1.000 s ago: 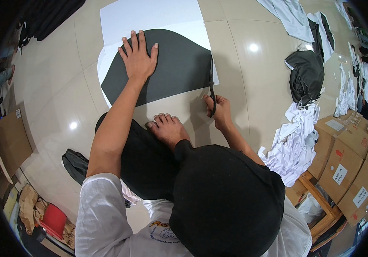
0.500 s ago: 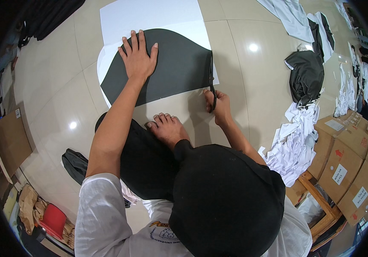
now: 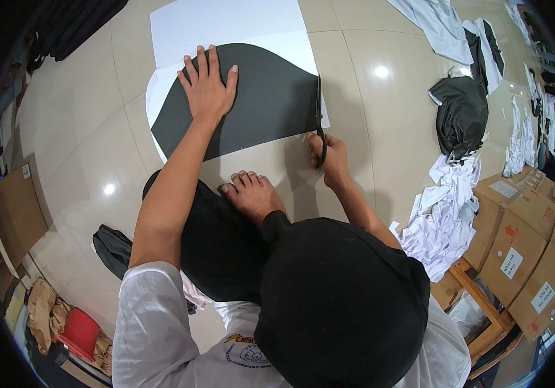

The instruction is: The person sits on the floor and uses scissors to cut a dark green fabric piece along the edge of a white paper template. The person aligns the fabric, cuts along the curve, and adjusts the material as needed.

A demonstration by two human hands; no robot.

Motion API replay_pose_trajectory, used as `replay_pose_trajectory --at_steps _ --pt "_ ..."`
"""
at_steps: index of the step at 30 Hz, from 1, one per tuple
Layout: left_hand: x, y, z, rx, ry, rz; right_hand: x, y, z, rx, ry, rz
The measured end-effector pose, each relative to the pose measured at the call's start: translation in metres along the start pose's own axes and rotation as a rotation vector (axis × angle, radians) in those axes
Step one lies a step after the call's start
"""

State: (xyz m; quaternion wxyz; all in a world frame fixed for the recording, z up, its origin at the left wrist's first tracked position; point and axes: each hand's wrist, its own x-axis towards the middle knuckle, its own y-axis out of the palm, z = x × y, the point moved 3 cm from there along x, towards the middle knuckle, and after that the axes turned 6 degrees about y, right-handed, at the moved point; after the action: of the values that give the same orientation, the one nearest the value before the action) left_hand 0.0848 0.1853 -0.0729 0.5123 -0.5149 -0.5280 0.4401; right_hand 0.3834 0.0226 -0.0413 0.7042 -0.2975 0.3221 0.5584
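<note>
A dark grey, curved pattern piece (image 3: 264, 90) lies flat on a larger white sheet (image 3: 232, 22) on the tiled floor. My left hand (image 3: 209, 90) presses on the left part of the dark piece, palm down and fingers spread. Black scissors (image 3: 321, 126) are in my right hand (image 3: 330, 158), their handles gripped by the fingers. The blades point away from me along the right edge of the dark piece; whether they are parted is hard to see. My bare foot (image 3: 255, 194) rests on the floor just nearer than the piece.
At the right lie a heap of white scraps (image 3: 442, 213) and a bunched black cloth (image 3: 463, 116). Cardboard boxes (image 3: 516, 246) stand beyond a wooden frame (image 3: 484, 317). On the left are a cardboard sheet (image 3: 16, 213), a black bag (image 3: 111, 249) and a red object (image 3: 79, 333).
</note>
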Motion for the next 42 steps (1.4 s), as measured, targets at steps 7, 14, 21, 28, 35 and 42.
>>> replay_pose_trajectory --at_steps 7,14,21,28,35,42 --pt "0.001 0.0 0.0 -0.054 0.031 -0.069 0.002 0.003 0.008 0.021 0.003 -0.002" --pt "0.0 0.002 0.0 -0.046 0.032 -0.069 0.009 -0.001 -0.001 0.026 -0.026 0.017" --pt "0.001 0.001 -0.001 -0.011 0.007 -0.017 -0.017 -0.021 -0.019 -0.028 0.013 -0.025" --pt "0.001 0.001 0.0 -0.007 0.004 -0.01 -0.058 -0.115 -0.096 0.027 0.03 -0.393" --pt "0.004 -0.006 0.001 -0.122 0.005 -0.022 -0.084 -0.206 -0.121 0.203 -0.133 -0.725" --pt "0.033 -0.017 0.07 -0.195 -0.292 -0.153 -0.059 -0.176 -0.071 0.051 -0.411 -0.572"
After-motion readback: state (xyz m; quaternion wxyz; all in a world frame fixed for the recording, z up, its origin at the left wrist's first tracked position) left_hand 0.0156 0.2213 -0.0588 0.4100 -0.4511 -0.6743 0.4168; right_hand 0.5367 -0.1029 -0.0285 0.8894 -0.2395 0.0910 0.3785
